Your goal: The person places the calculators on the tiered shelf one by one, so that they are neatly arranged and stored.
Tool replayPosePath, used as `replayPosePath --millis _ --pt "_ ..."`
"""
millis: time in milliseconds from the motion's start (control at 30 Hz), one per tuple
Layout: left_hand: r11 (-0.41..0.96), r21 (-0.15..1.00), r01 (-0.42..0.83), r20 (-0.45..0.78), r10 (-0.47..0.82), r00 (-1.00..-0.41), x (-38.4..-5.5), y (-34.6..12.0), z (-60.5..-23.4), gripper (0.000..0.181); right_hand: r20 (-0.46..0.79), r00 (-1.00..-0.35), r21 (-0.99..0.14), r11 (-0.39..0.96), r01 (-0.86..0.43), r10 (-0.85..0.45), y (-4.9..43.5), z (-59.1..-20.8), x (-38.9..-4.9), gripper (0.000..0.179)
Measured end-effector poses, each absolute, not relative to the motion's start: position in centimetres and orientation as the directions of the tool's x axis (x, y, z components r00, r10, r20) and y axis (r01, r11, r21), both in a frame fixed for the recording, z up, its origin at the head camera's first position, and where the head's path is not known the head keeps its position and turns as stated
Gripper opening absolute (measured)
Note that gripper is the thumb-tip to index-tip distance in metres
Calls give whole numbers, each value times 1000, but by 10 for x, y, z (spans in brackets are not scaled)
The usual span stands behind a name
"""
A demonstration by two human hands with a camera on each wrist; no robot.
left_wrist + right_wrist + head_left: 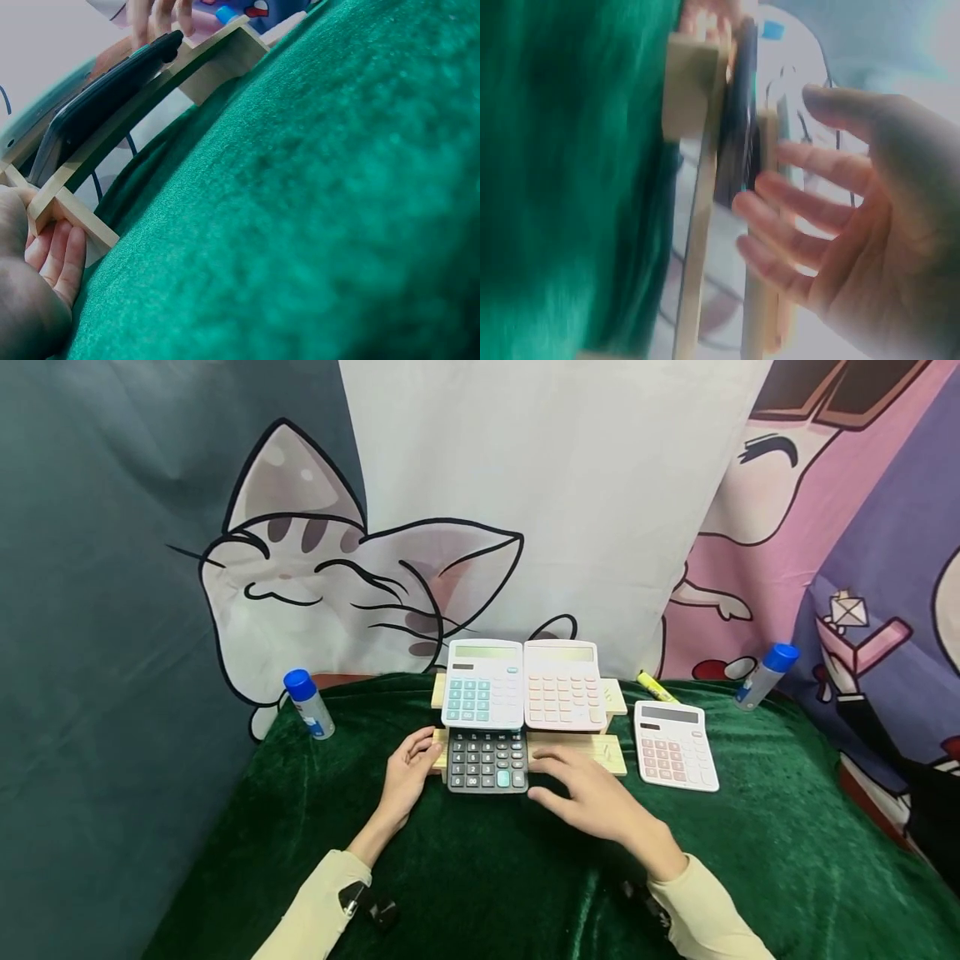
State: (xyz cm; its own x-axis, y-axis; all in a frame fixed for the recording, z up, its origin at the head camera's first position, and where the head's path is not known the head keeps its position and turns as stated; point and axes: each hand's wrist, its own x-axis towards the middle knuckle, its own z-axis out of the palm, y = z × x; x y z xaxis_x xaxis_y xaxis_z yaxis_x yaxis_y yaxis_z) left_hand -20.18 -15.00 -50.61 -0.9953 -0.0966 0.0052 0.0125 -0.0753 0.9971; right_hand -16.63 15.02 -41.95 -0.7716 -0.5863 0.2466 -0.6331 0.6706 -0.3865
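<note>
A black calculator [487, 762] lies on the left part of the lower slat of a wooden stand [577, 752]. On the upper tier, a white calculator with teal keys [482, 685] and one with pink keys [562, 685] sit side by side. My left hand [405, 777] grips the lower left end of the stand, with its fingers [66, 255] under the wood in the left wrist view. Over the lower slat, just right of the black calculator, my right hand [588, 793] is spread with nothing in it. The right wrist view shows its fingers [795, 232] apart and blurred.
Another white calculator with pink keys [676, 747] lies on the green cloth [480, 877] right of the stand. A yellow highlighter [657, 687] lies behind it. Blue-capped bottles stand at the left [310, 705] and right [767, 677]. A cartoon curtain [555, 502] hangs behind.
</note>
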Motion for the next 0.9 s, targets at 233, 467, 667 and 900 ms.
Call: replayPosePath --millis 233,467,667,900 --pt "-78 997 14 6 -92 -996 -201 -152 -505 46 396 -832 -517 654 -552 -389 204 -413 -180 14" --pt "-82 997 9 1 -98 -995 -199 -150 -504 44 372 -928 -721 640 -265 35 259 -429 -206 23" --pt "-73 997 -7 -15 -101 -995 -200 -152 -505 46 253 -942 -800 595 -75 222 279 -444 -217 34" --pt "-58 998 5 -1 -105 -994 -202 -150 -505 46 199 -938 -819 574 0 285 289 -465 -225 49"
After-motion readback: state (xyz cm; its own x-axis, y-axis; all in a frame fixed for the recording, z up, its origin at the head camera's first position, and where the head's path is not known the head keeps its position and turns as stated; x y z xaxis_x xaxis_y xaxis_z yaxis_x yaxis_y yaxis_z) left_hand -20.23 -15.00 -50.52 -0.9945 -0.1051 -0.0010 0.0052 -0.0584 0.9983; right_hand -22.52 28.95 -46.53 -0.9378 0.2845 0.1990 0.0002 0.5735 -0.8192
